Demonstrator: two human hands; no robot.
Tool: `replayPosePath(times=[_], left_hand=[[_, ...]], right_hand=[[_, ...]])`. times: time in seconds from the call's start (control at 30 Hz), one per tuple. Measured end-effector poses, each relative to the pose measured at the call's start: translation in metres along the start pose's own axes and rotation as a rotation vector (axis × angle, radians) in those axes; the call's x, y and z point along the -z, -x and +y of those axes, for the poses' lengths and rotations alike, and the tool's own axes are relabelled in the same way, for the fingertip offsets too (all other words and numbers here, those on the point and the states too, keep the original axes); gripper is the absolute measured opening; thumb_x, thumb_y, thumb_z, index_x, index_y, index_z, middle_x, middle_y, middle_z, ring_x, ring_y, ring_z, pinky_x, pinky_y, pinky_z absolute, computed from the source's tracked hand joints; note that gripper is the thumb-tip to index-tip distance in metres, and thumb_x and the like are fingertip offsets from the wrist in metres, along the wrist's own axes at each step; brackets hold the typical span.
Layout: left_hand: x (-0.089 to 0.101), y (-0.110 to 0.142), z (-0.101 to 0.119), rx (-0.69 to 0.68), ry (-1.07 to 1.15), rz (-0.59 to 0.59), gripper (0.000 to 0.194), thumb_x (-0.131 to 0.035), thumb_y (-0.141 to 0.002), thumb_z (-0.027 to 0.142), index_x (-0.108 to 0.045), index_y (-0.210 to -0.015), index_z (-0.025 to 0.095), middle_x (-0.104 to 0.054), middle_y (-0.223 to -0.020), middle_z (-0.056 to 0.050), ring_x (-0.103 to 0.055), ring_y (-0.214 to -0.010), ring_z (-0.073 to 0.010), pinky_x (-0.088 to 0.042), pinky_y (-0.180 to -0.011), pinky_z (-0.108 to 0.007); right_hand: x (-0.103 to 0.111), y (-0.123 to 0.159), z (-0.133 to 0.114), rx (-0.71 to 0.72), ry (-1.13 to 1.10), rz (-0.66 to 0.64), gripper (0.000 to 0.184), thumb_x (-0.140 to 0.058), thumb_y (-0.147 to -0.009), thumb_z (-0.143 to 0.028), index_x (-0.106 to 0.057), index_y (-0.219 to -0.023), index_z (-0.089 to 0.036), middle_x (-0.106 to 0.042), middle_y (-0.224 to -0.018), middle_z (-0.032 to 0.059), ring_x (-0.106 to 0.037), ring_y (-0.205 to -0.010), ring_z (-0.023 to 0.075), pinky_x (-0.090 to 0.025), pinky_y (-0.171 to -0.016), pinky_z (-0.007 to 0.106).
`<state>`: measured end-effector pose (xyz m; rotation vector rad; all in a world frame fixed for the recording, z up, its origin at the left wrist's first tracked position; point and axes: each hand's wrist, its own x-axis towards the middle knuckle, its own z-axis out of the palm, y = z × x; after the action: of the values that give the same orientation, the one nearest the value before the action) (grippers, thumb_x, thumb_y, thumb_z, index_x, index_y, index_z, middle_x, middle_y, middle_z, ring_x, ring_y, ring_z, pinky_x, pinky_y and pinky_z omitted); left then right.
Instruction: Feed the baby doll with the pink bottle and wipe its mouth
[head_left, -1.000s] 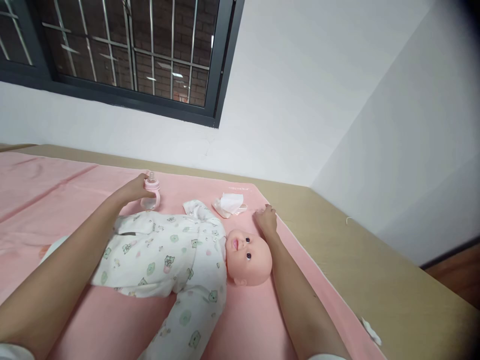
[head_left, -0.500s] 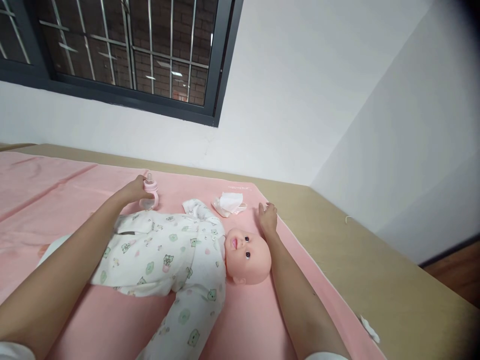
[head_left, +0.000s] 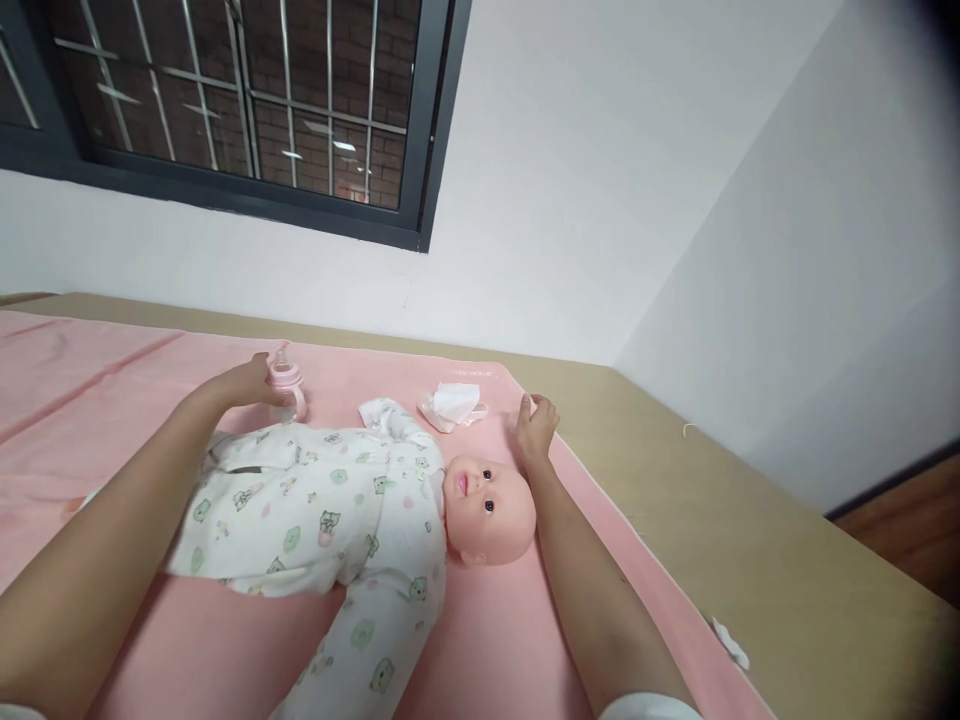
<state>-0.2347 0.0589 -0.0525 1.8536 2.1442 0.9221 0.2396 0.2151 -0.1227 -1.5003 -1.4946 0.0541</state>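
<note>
My left hand (head_left: 249,382) is closed around the side of a baby bottle (head_left: 286,376) with a pink collar, a pink handle and a clear teat. The bottle stands upright beyond the doll's body. A baby doll (head_left: 499,515) lies on its back in a white sleepsuit (head_left: 315,510) printed with green and pink figures, its head toward the right. Past the top of the doll's head, my right hand (head_left: 536,428) rests by the mat's edge, with thumb and fingers loosely bent and apart, and nothing visible in it. My right forearm runs close alongside the doll's head.
A soft pack of tissues (head_left: 452,405) lies between the bottle and my right hand. The pink mat (head_left: 491,640) covers much of the wooden surface (head_left: 660,480). A crumpled white scrap (head_left: 730,643) lies at the mat's right edge. Behind are a white wall and a barred window (head_left: 247,110).
The whole view has shifted slightly. My left hand still grips the bottle, which appears turned a little, its handle now more to the right. My right hand's fingers have shifted slightly.
</note>
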Motion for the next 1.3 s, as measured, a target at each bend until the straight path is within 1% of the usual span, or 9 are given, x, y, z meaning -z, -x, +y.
replayPosePath(times=[0.1, 0.17, 0.23, 0.3, 0.43, 0.57, 0.77, 0.93, 1.3], left_hand=[[0.022, 0.007, 0.022, 0.235, -0.187, -0.069, 0.102, -0.075, -0.065, 0.046, -0.026, -0.142, 0.000, -0.065, -0.113, -0.027, -0.065, -0.097, -0.0406, -0.051, -0.072, -0.041], [0.034, 0.019, 0.049, 0.250, -0.337, -0.045, 0.105, -0.067, -0.075, 0.049, -0.013, -0.149, -0.002, -0.056, -0.128, -0.033, -0.058, -0.111, -0.0462, -0.051, -0.079, -0.047], [0.036, 0.034, 0.081, 0.046, -0.420, 0.074, 0.086, -0.051, -0.087, 0.054, -0.022, -0.151, 0.004, -0.049, -0.140, -0.029, -0.051, -0.122, -0.0470, -0.048, -0.087, -0.053], [0.027, 0.048, 0.116, -0.096, -0.366, 0.069, 0.071, -0.049, -0.089, 0.052, -0.036, -0.147, 0.013, -0.053, -0.141, -0.020, -0.054, -0.122, -0.0399, -0.046, -0.096, -0.051], [-0.013, 0.062, 0.176, -0.493, -0.224, -0.174, 0.045, -0.044, -0.094, 0.045, -0.056, -0.133, 0.027, -0.059, -0.138, -0.006, -0.055, -0.125, -0.0299, -0.043, -0.103, -0.042], [-0.052, 0.050, 0.211, -0.643, -0.181, -0.397, 0.040, -0.038, -0.096, 0.034, -0.063, -0.125, 0.025, -0.065, -0.130, -0.007, -0.060, -0.117, -0.0266, -0.047, -0.096, -0.039], [-0.090, 0.024, 0.226, -0.660, -0.264, -0.716, 0.036, -0.045, -0.086, 0.015, -0.070, -0.112, 0.017, -0.071, -0.117, -0.010, -0.066, -0.100, -0.0253, -0.048, -0.086, -0.033], [-0.104, 0.017, 0.225, -0.664, -0.248, -0.856, 0.032, -0.045, -0.089, 0.018, -0.073, -0.104, 0.021, -0.071, -0.117, -0.002, -0.064, -0.099, -0.0186, -0.046, -0.086, -0.024], [-0.101, 0.023, 0.220, -0.588, -0.194, -0.912, 0.035, -0.041, -0.093, 0.030, -0.071, -0.081, 0.017, -0.074, -0.102, -0.006, -0.064, -0.090, -0.0220, -0.045, -0.082, -0.029]], right_hand=[[0.000, -0.001, 0.000, 0.095, -0.015, 0.042, 0.044, -0.030, -0.096, -0.040, -0.055, -0.114, -0.009, -0.058, -0.122, 0.0203, -0.047, -0.119, 0.0279, -0.030, -0.109, 0.044], [0.003, -0.001, -0.002, 0.154, -0.037, 0.085, 0.044, -0.028, -0.096, -0.040, -0.056, -0.112, -0.010, -0.059, -0.118, 0.0191, -0.047, -0.117, 0.0268, -0.030, -0.109, 0.043], [0.005, 0.001, -0.006, 0.219, -0.065, 0.121, 0.043, -0.026, -0.097, -0.040, -0.057, -0.108, -0.012, -0.060, -0.115, 0.0170, -0.047, -0.116, 0.0256, -0.032, -0.107, 0.043], [0.007, 0.004, -0.011, 0.310, -0.099, 0.135, 0.042, -0.025, -0.098, -0.040, -0.059, -0.105, -0.015, -0.061, -0.111, 0.0144, -0.048, -0.112, 0.0242, -0.035, -0.104, 0.041], [0.003, 0.011, -0.025, 0.558, -0.161, 0.081, 0.040, -0.027, -0.100, -0.037, -0.061, -0.094, -0.018, -0.065, -0.098, 0.0110, -0.053, -0.100, 0.0223, -0.041, -0.094, 0.038], [-0.007, 0.021, -0.041, 0.795, -0.150, -0.046, 0.039, -0.029, -0.100, -0.033, -0.062, -0.085, -0.019, -0.065, -0.088, 0.0100, -0.053, -0.089, 0.0217, -0.043, -0.081, 0.035], [-0.023, 0.037, -0.053, 0.999, -0.127, -0.194, 0.038, -0.034, -0.101, -0.031, -0.057, -0.072, -0.019, -0.060, -0.073, 0.0062, -0.050, -0.075, 0.0183, -0.036, -0.068, 0.030], [-0.034, 0.044, -0.055, 1.086, -0.024, -0.256, 0.040, -0.036, -0.100, -0.026, -0.054, -0.065, -0.018, -0.057, -0.068, 0.0056, -0.047, -0.071, 0.0159, -0.032, -0.065, 0.028], [-0.027, 0.051, -0.068, 0.813, 0.047, -0.585, 0.035, -0.048, -0.092, -0.022, -0.050, -0.057, -0.017, -0.054, -0.063, 0.0022, -0.042, -0.064, 0.0120, -0.027, -0.060, 0.025]])
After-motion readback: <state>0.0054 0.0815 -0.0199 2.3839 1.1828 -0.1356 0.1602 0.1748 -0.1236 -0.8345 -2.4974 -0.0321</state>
